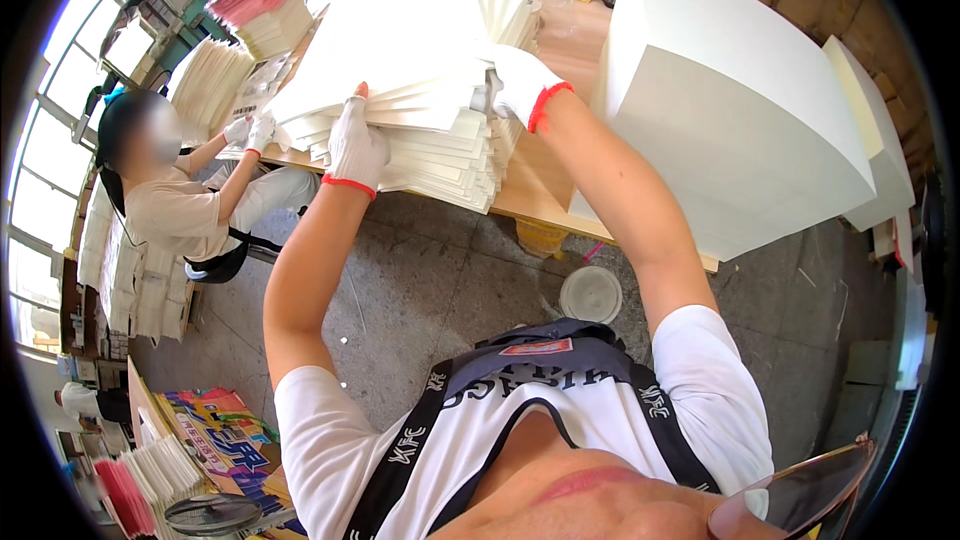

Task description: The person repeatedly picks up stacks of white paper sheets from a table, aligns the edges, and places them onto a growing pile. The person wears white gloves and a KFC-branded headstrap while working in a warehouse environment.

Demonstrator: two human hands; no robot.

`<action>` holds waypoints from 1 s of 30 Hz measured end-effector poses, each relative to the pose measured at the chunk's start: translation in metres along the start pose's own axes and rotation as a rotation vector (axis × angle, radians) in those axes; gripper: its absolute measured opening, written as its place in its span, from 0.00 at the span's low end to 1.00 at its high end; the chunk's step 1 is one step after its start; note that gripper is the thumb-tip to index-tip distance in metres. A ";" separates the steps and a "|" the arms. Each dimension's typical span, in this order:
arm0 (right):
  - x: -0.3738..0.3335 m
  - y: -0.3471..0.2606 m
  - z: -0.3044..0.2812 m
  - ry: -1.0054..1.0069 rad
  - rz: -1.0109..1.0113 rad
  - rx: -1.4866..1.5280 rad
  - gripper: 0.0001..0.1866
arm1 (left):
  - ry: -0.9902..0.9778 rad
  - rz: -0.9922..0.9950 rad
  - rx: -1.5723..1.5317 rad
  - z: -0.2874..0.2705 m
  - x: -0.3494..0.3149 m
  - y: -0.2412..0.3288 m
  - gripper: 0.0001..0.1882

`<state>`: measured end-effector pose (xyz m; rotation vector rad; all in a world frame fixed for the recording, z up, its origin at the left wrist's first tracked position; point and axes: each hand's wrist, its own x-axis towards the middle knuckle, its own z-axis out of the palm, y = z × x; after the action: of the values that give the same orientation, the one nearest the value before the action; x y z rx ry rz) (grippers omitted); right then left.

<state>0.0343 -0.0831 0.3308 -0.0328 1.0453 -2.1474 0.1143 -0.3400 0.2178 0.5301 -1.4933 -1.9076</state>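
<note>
A thick stack of large white paper sheets [395, 25] lies on the wooden table in front of me, its layers fanned and uneven along the near edge. My left hand [357, 145], in a white glove with a red cuff, grips that near edge with its thumb over the upper sheets. At the stack's right side, my right hand [523, 88], gloved the same way, holds the sheets' edge; its fingertips are partly hidden. Below both hands, more layers of the stack [450, 165] jut past the table's edge.
Tall white paper blocks [740, 130] stand to the right on the wooden table [560, 180]. At left, a seated person [185, 200] in white gloves works beside paper stacks [210, 80] and a pink-topped pile [255, 0]. A white round lid or bucket [590, 295] sits on the floor.
</note>
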 end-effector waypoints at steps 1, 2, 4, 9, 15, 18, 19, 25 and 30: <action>0.007 0.003 -0.003 -0.034 -0.018 0.024 0.21 | -0.018 -0.025 -0.052 0.001 -0.003 0.003 0.17; 0.018 0.005 -0.021 -0.037 -0.049 0.062 0.21 | 0.015 -0.184 -0.196 0.041 -0.031 0.033 0.16; 0.022 0.007 -0.028 -0.079 -0.078 0.085 0.22 | 0.055 -0.340 -0.367 0.061 -0.059 0.065 0.15; -0.035 0.008 -0.026 -0.094 -0.075 -0.091 0.24 | 0.052 -0.101 -0.438 0.053 -0.114 0.090 0.16; -0.102 0.041 -0.048 -0.025 -0.497 -0.480 0.28 | -0.416 0.161 0.330 0.052 -0.241 0.064 0.23; -0.119 0.059 -0.045 -0.028 -0.633 -0.628 0.27 | -0.551 0.589 0.468 0.094 -0.279 0.029 0.33; -0.119 0.064 -0.050 -0.012 -0.662 -0.607 0.27 | -0.494 0.757 0.516 0.103 -0.284 0.017 0.34; -0.112 0.086 -0.119 0.237 -0.388 -0.047 0.30 | -0.491 0.820 0.678 0.125 -0.304 -0.018 0.20; -0.101 0.168 -0.227 0.347 -0.404 0.029 0.29 | -0.638 0.589 0.974 0.131 -0.330 -0.056 0.18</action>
<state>0.1364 0.0653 0.0915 0.1617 1.2903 -2.5972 0.2471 -0.0090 0.1742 -0.1796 -2.6150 -0.8152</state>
